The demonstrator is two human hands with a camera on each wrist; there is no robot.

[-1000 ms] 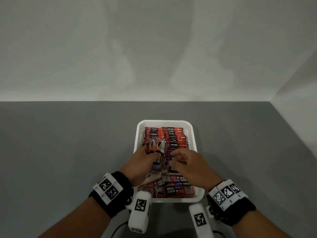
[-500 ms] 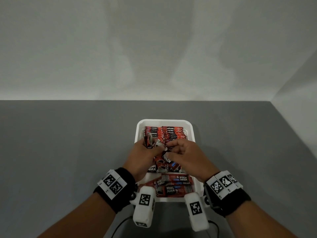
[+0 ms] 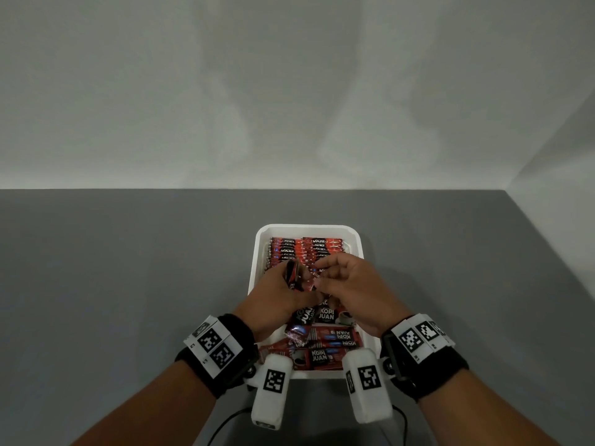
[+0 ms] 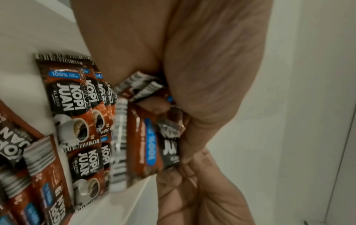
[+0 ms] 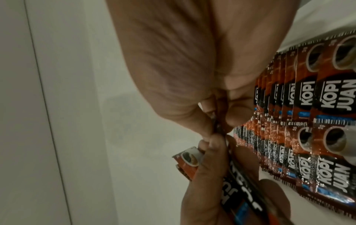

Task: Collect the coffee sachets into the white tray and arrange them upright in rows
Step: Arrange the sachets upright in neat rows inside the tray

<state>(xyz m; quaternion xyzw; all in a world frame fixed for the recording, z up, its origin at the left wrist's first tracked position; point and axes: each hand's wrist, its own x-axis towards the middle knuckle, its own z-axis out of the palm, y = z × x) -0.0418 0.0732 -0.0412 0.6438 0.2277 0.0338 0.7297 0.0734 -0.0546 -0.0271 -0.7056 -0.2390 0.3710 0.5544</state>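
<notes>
Over the tray (image 3: 254, 278) on the table (image 3: 128, 284), the left hand (image 3: 273, 300) held a few sachets (image 3: 294, 275). The right hand (image 3: 351, 291) pinched one. Rows (image 3: 306, 249) stood at the far end, loose ones (image 3: 325, 346) near.

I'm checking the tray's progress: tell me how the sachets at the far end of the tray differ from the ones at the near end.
The far sachets stand on edge, packed in two tidy rows; the near sachets lie flat and loose, overlapping at mixed angles. The far ones show mostly their top edges, the near ones their whole printed fronts. Both groups are the same red-and-black Kopi Juan packs inside the white tray.
</notes>
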